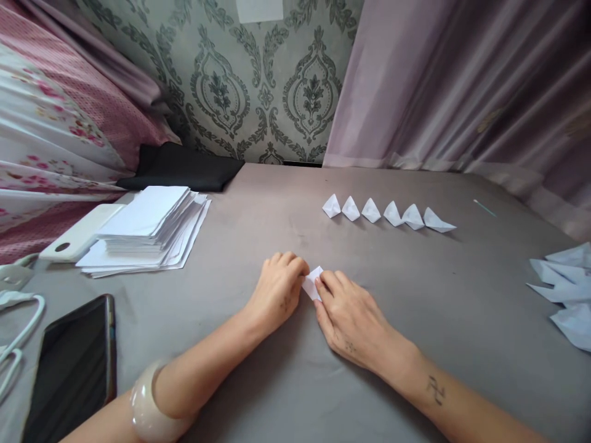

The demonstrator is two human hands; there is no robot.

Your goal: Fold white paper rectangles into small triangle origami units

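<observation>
A small folded piece of white paper [313, 283] lies between my two hands near the middle of the grey cloth surface. My left hand [280, 283] has its fingers curled closed at the paper's left edge. My right hand [348, 311] pinches the right side, thumb below and fingers above. Parts of the paper are hidden under the fingers. Beyond my hands stands a row of several small folded white paper shapes [370, 210], pointed at the top.
At the left sits a stack of white paper sheets [143, 215] beside a white flat object [80, 234] and a black cloth [184, 166]. A phone [71, 363] and white cable [28, 326] lie nearer. More folded papers [570, 289] are at the right edge, a thin stick [484, 208] beyond.
</observation>
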